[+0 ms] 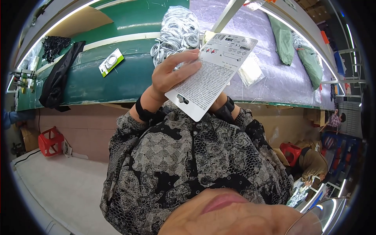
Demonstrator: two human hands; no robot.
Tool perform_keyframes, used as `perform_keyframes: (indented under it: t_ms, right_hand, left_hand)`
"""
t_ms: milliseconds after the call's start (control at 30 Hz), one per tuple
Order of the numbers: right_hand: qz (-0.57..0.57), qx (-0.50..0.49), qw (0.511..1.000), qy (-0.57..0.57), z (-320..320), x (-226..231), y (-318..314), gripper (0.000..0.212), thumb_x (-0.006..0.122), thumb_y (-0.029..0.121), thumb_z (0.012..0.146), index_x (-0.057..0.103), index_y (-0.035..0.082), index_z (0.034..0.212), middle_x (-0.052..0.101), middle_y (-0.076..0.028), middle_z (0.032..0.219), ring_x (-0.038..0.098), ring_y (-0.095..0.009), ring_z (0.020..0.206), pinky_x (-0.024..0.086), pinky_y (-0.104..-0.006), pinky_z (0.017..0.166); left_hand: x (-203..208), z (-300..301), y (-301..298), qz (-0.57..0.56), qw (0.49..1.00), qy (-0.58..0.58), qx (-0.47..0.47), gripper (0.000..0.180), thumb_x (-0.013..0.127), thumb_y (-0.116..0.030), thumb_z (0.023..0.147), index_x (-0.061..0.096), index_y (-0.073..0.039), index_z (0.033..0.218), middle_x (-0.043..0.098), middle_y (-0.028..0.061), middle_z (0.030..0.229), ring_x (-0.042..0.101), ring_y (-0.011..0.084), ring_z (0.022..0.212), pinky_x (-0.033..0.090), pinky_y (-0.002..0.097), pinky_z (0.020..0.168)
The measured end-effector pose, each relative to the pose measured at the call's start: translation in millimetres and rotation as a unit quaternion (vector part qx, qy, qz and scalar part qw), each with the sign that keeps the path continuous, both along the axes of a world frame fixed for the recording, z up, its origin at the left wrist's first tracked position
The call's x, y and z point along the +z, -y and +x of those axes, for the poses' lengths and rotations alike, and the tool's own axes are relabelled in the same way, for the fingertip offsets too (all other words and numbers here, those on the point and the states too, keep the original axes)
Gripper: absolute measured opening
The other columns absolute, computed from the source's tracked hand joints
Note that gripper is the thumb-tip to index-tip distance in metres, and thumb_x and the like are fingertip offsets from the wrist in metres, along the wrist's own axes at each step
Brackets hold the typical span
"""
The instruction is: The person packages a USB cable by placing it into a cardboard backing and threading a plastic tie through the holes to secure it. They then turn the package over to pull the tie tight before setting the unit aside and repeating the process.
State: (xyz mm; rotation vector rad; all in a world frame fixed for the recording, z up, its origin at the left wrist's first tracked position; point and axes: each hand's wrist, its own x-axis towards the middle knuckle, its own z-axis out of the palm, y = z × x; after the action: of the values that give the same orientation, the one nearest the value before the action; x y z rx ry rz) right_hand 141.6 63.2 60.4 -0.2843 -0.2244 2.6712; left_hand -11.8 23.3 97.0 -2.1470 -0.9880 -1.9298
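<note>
My left hand grips a white printed packaging card by its left edge. The fingers lie over the card's face. The card is tilted, its hanging hole near the lower end, and its back with fine print and small pictures shows. My right hand is mostly hidden behind the card; only a part by the wrist shows, so its fingers cannot be seen. Beyond the card lies a pile of coiled light-grey cables. A packaged cable on a white and green card rests on the green tabletop to the left.
Clear plastic packets lie right of the card on the grey table covering. Green bags are farther right. A black cloth drapes over the left table edge. Red stools stand below; another person is at right.
</note>
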Motion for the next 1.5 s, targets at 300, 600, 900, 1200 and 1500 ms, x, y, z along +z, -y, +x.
perform_keyframes:
  t_ms: [300, 600, 900, 1200, 1500]
  right_hand:
    - [-0.008, -0.011, 1.000, -0.001, 8, 0, 4, 0.027, 0.050, 0.021, 0.094, 0.049, 0.002, 0.114, 0.055, -0.011, 0.112, 0.057, -0.019, 0.102, 0.052, -0.0335, 0.083]
    - [0.007, -0.060, 0.998, 0.029, 4, -8, -2, 0.027, 0.048, 0.021, 0.095, 0.048, 0.002, 0.113, 0.054, -0.011, 0.113, 0.057, -0.017, 0.102, 0.052, -0.0337, 0.084]
    - [0.478, -0.256, 0.840, 0.001, 37, 5, -28, 0.035, 0.057, 0.006, 0.088, 0.045, 0.003, 0.122, 0.057, -0.012, 0.110, 0.061, -0.019, 0.088, 0.051, -0.0296, 0.077]
    - [0.752, -0.381, 0.436, 0.316, 17, 60, -26, 0.018, 0.067, -0.004, 0.076, 0.062, 0.001, 0.093, 0.060, -0.006, 0.078, 0.057, -0.014, 0.062, 0.046, -0.0250, 0.055]
    - [0.815, -0.359, 0.282, 0.356, 15, 57, -27, 0.021, 0.069, -0.001, 0.074, 0.066, 0.004, 0.094, 0.056, -0.007, 0.071, 0.054, -0.018, 0.056, 0.042, -0.0287, 0.048]
  left_hand:
    - [6, 3, 3, -0.011, 0.999, -0.035, -0.022, 0.032, 0.067, 0.002, 0.071, 0.061, 0.005, 0.102, 0.059, 0.0223, 0.107, 0.060, 0.0373, 0.101, 0.052, 0.0397, 0.086]
    - [2, 7, -1, -0.010, 1.000, -0.028, -0.003, 0.032, 0.068, -0.001, 0.067, 0.065, 0.001, 0.099, 0.062, 0.0181, 0.103, 0.064, 0.0312, 0.096, 0.054, 0.0344, 0.081]
    - [-30, 16, -6, -0.193, 0.929, 0.301, -0.093, 0.028, 0.062, 0.000, 0.079, 0.058, 0.004, 0.107, 0.062, 0.0153, 0.104, 0.064, 0.0286, 0.091, 0.054, 0.0356, 0.080]
    - [-36, 24, -16, -0.300, 0.793, 0.486, -0.213, 0.040, 0.046, -0.002, 0.091, 0.037, -0.001, 0.130, 0.053, 0.0156, 0.119, 0.059, 0.0274, 0.104, 0.055, 0.0397, 0.085]
    - [-41, 19, -15, -0.256, 0.844, 0.447, -0.151, 0.041, 0.048, 0.001, 0.089, 0.038, 0.001, 0.129, 0.053, 0.0166, 0.118, 0.059, 0.0276, 0.102, 0.055, 0.0396, 0.085]
